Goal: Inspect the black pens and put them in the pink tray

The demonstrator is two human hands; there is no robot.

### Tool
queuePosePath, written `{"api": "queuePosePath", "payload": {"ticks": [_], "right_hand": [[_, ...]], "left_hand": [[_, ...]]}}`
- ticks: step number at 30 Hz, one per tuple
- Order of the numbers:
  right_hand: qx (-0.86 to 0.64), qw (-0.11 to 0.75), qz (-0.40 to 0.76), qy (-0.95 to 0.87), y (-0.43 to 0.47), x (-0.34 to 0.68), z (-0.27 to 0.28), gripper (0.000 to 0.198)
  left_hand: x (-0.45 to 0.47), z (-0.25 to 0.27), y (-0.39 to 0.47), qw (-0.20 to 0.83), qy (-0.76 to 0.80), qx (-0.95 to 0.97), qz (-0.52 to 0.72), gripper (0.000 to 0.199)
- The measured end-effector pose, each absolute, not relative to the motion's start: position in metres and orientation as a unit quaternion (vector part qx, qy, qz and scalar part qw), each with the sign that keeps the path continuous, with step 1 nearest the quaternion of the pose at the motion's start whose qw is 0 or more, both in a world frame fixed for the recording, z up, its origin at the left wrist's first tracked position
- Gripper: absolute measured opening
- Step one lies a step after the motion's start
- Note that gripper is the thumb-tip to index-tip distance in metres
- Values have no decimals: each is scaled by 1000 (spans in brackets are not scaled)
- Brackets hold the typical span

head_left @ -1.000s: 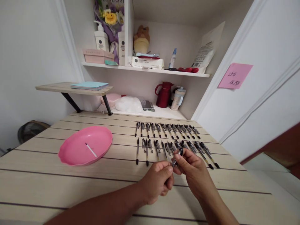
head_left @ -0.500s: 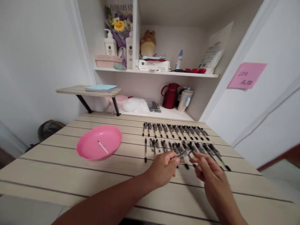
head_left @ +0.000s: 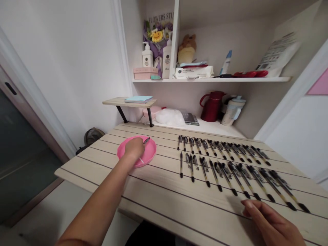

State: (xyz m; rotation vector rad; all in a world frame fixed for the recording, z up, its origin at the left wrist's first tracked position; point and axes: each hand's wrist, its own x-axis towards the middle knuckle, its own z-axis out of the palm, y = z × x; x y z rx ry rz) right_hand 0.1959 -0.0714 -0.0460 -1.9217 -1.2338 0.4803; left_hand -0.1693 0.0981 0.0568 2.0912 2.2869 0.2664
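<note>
My left hand (head_left: 134,149) is over the pink scalloped dish (head_left: 152,155), its fingers closed on a pen (head_left: 146,140) whose dark end sticks out to the right. Below that hand, a thin white stick (head_left: 141,160) lies in the dish, partly covered. My right hand (head_left: 271,220) is near the front right of the table, thumb and forefinger pinched together. Something small and pale may be at its fingertips; I cannot make it out. Beyond it lie black pens and pen parts in two rows, a back row (head_left: 224,150) and a front row (head_left: 229,176).
The slatted wooden table (head_left: 164,186) carries a small raised shelf (head_left: 115,101) with blue paper on it. Behind stand a red jug (head_left: 212,106), a pale bottle (head_left: 232,111) and a white plastic bundle (head_left: 170,117). Above runs a white shelf (head_left: 205,80) with bottles and a plush toy.
My hands were together over the pens, holding a pen. My left hand has moved left to the dish with it; my right hand has come nearer and lower. The view has turned left.
</note>
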Motion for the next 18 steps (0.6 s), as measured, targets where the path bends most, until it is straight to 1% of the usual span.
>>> {"api": "queuePosePath", "payload": {"ticks": [3, 6, 9, 11, 13, 15, 17, 18], "right_hand": [[-754, 396, 198, -486, -69, 197, -49, 41], [-748, 407, 185, -491, -70, 194, -52, 38], [-743, 408, 185, -497, -72, 190, -50, 36], [-742, 397, 179, -510, -71, 196, -45, 34], [-761, 385, 133, -505, -67, 214, -37, 31], [-805, 365, 36, -466, -60, 245, -30, 29], [-846, 310, -66, -428, -51, 280, -25, 28], [-865, 268, -81, -416, -47, 297, -24, 28]], "left_hand": [[-180, 43, 110, 27, 749, 659, 62, 27], [-180, 39, 111, 31, 746, 663, 54, 30], [-171, 44, 104, 18, 727, 683, 70, 36], [-159, 50, 97, -7, 695, 711, 104, 38], [-144, 55, 87, -43, 632, 755, 171, 36], [-126, 60, 77, -61, 558, 793, 239, 33], [-107, 62, 68, -56, 499, 820, 274, 31], [-97, 62, 63, -46, 473, 834, 280, 30]]}}
